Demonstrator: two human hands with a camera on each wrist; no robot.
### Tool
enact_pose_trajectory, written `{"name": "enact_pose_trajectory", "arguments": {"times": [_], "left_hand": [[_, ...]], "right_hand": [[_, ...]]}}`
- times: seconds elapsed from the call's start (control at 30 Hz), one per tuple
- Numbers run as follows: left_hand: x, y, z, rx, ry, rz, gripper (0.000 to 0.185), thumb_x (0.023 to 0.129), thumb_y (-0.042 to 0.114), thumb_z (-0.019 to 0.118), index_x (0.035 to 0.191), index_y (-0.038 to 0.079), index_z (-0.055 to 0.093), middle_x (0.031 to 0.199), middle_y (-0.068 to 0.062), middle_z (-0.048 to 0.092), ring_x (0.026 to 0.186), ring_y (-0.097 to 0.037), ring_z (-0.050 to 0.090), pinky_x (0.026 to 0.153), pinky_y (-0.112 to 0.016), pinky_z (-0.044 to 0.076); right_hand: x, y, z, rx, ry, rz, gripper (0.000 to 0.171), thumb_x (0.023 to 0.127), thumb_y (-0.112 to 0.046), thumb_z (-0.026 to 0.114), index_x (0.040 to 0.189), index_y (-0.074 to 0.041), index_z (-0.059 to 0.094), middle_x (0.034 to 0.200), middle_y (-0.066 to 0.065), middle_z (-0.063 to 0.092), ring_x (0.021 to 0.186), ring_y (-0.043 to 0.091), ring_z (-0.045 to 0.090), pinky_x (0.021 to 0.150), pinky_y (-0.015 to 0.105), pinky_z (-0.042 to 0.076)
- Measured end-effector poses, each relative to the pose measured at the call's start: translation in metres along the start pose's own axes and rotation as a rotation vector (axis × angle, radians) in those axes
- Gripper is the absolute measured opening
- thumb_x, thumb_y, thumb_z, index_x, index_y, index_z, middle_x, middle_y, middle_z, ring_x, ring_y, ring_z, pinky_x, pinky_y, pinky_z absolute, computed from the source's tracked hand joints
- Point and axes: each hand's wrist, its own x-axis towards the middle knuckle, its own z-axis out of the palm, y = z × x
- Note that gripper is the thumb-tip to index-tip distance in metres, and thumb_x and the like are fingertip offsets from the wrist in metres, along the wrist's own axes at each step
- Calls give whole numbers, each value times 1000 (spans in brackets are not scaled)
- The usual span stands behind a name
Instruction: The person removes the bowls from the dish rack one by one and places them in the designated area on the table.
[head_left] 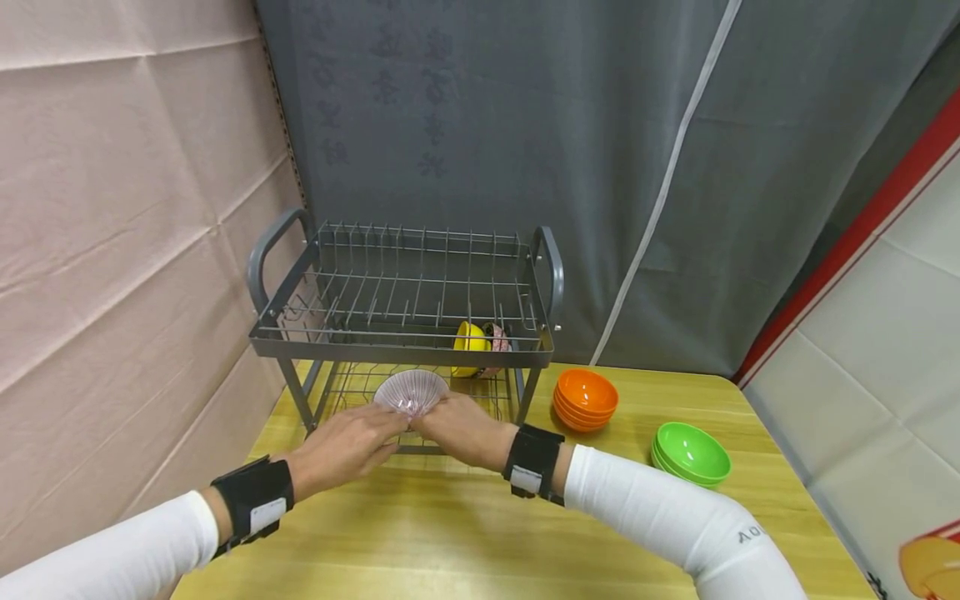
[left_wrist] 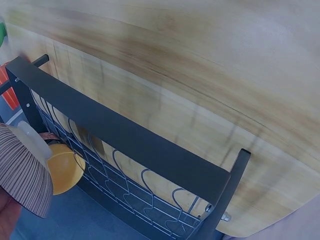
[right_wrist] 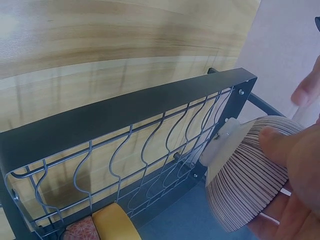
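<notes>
You have 1 rack (head_left: pixel 405 352) holding 1 yellow cup (right_wrist: pixel 116 225) and 1 pink cup (right_wrist: pixel 81 230), plus 1 stack of orange bowls (head_left: pixel 587 393) and 1 of green bowls (head_left: pixel 693 452). Your right hand (head_left: pixel 465 429) grips 1 striped bowl (head_left: pixel 411 390), just beyond both hands; your left hand (head_left: pixel 348 442) is beside it, its grip unclear.

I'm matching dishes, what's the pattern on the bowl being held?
The bowl is pale with thin dark stripes, clearest in the right wrist view.
</notes>
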Motion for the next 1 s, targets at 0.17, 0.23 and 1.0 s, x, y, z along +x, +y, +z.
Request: {"name": "enact_pose_trajectory", "arguments": {"times": [0.17, 0.23, 1.0], "left_hand": [[1, 2, -2, 41, -36, -9, 55, 93, 39, 71, 136, 7, 64, 140, -15, 64, 129, -33, 62, 108, -49, 51], [0, 2, -3, 48, -51, -29, 62, 93, 44, 69, 141, 6, 59, 145, -16, 59, 135, -36, 57, 111, -51, 48], [2, 1, -7, 22, -123, -78, 85, 92, 67, 55, 161, 24, 29, 169, -11, 21, 155, -37, 26, 124, -58, 25]], "right_hand": [[-4, 2, -1, -8, -21, 3, 24, 98, -16, 65, 119, -28, 70, 107, -12, 76, 93, 5, 70, 82, 25, 60], [-6, 2, -1, -5, -29, 6, 17, 98, -17, 66, 110, -27, 72, 99, -13, 76, 87, 4, 69, 79, 24, 60], [-61, -5, -3, 101, -1, -5, 9, 93, -16, 69, 92, -24, 73, 79, -14, 73, 69, 1, 63, 80, 24, 56]]}}
